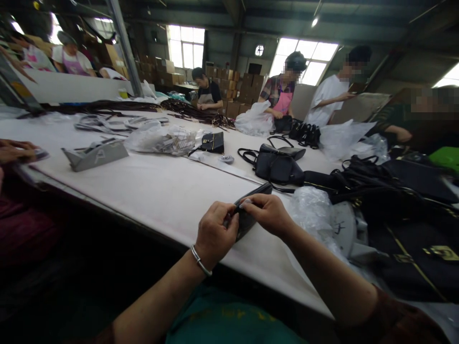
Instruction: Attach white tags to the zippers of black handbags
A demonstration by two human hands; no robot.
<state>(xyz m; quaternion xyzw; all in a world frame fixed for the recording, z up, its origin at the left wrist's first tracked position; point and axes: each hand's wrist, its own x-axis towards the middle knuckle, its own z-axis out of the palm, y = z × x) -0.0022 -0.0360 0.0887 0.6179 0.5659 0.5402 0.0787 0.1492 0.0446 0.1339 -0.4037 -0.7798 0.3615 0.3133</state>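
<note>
Close to the table's front edge, a flat black piece that looks like a wallet or small bag [247, 220] is held up on its edge between my hands. My left hand [217, 230], with a silver bangle at the wrist, grips its near end, thumb and fingers closed. My right hand [267, 212] pinches along its top edge, closed, with something small and whitish at the fingertips that I cannot make out. Beyond them lies a black backpack [278, 165] with its straps loose on the table.
A grey tape dispenser [95, 154] stands at the left. Plastic bags [163, 138] and a small black bag [212, 142] lie mid-table. Bubble wrap [311, 210], a second dispenser [346, 229] and piled black bags [412, 253] crowd the right. Several co-workers stand around the table.
</note>
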